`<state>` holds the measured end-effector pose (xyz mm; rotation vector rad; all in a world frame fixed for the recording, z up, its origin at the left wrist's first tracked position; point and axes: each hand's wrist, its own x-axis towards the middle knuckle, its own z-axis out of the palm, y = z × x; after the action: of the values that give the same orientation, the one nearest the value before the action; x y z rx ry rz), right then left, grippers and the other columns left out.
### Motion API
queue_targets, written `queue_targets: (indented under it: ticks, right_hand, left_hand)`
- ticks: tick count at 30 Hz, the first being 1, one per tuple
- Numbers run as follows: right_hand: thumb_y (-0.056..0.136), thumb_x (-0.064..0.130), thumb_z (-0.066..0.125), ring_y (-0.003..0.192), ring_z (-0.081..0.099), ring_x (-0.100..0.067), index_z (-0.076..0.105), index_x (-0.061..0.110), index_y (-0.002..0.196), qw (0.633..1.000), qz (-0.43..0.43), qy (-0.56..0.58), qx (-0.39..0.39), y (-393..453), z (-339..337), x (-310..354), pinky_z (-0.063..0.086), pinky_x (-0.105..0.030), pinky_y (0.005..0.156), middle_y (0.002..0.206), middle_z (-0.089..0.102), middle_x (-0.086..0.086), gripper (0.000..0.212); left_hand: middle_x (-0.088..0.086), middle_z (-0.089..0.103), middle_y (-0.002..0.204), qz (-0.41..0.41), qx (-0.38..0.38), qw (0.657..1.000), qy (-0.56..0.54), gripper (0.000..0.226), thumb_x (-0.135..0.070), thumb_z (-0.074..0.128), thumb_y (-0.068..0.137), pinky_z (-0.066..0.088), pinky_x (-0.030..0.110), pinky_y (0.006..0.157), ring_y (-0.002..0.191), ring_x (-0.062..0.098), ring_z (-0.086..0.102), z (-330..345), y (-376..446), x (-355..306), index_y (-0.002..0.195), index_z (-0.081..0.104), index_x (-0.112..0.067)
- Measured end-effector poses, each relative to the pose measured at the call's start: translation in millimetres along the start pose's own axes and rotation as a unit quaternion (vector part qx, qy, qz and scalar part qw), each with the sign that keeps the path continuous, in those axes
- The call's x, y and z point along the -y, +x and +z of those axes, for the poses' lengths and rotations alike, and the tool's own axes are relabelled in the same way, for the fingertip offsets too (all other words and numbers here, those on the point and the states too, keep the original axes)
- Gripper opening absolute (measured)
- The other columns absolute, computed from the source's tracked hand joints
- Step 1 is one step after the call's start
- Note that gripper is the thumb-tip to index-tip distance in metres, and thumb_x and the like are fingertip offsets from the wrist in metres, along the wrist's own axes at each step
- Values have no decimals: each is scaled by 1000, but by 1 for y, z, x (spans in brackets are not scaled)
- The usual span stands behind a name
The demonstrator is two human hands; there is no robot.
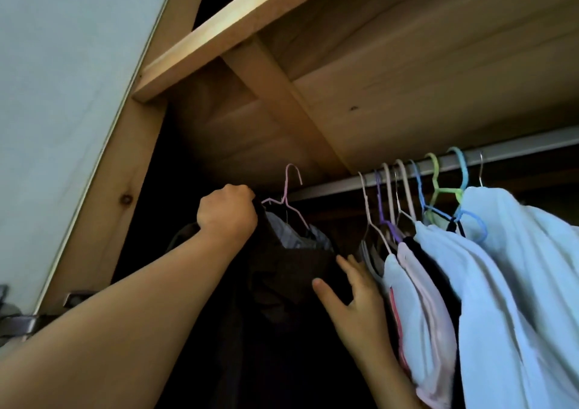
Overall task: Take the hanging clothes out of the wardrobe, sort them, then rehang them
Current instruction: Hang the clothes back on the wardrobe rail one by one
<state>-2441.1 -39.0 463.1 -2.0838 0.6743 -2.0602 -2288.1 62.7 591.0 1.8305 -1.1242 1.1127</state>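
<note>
Nearest you, your left forearm rises from the lower left corner to your left hand (227, 214), which is closed in a fist round the shoulder of a dark garment (291, 270) at the left end of the wardrobe. A pink hanger (286, 200) sits inside that garment with a grey lining showing at the neck; its hook stands up just in front of the rail and does not appear to be over it, though the angle leaves that uncertain.

Your right hand (354, 302) comes up from the bottom centre with its fingers spread and fairly straight, gripping nothing, the fingertips touching the dark garment's right side.

Just right of that hand hangs the rest of the clothes: a pale pink piece (419, 324), a black one behind it, and pale blue garments (513, 299) filling the right edge. Their hangers, white, purple, blue and green (437, 186), hook over the metal rail (517, 154).

Above runs the wooden shelf (391, 73), with the open wardrobe door (62, 95) at far left. No label or writing can be read anywhere.
</note>
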Motion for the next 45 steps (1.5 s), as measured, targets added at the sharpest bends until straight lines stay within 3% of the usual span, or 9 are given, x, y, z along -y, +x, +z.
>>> queue_targets:
  ticks: [14,17,21,26,31,36,39,41,45]
  right_hand:
    - [80,41,69,139,20,-3,38,32,141,998,4,17,61,0,-2,-10,23,-26,113,151,27,13,69]
    - [75,54,68,143,3,-7,20,38,146,997,26,10,74,-4,10,-15,15,-33,116,157,6,12,88]
    - [63,77,51,138,-30,-25,-13,47,143,986,155,-28,60,-10,51,-22,0,-53,114,148,-38,6,107]
    - [91,61,33,138,-29,-29,-6,45,145,963,117,-17,240,-10,105,-32,-8,-46,114,155,-24,6,69]
    - [92,59,35,139,-28,-28,-5,45,145,941,120,-1,317,3,113,-32,-9,-45,113,155,-22,7,68]
    - [93,61,27,137,-32,-26,-11,43,145,944,128,-40,302,-18,104,-29,-12,-48,112,154,-26,8,66]
    - [95,58,24,140,-27,-22,-8,40,147,948,129,-67,284,-43,85,-21,-10,-50,114,155,-23,6,63]
    - [96,53,27,141,-22,-17,-1,35,149,958,114,-68,254,-62,67,-7,-7,-45,117,156,-18,4,62]
    - [90,58,30,141,-14,0,17,33,148,967,-42,-141,209,-103,17,33,1,-30,119,153,-7,17,64]
  left_hand:
    - [4,59,115,57,11,997,-42,28,-22,46,96,51,32,68,96,21,61,67,-22,-11,122,56,-24]
    - [3,59,115,69,-4,997,-39,28,-29,46,96,53,34,72,96,20,61,60,-28,-7,122,56,-22]
    - [-1,58,118,76,-58,995,-12,30,-34,45,96,45,28,69,101,18,59,47,-48,0,124,54,-26]
    - [-4,51,131,94,-45,994,-43,41,-37,46,94,45,30,85,115,17,51,43,-70,30,134,47,-31]
    - [3,52,136,112,-77,982,-132,40,-27,64,85,40,38,99,127,25,44,46,-90,58,125,61,-22]
    - [13,48,140,143,-90,982,-90,49,-37,75,73,29,52,105,135,34,35,60,-119,76,119,65,-22]
    - [11,34,149,163,-94,980,-66,59,-58,46,78,7,53,112,141,34,18,69,-149,79,124,60,-25]
    - [11,29,152,173,-59,982,-54,68,-64,40,75,-1,54,112,143,34,13,79,-168,81,127,58,-24]
    - [15,42,144,181,-4,982,-53,68,-57,72,63,-13,50,112,146,26,0,92,-194,85,119,65,-18]
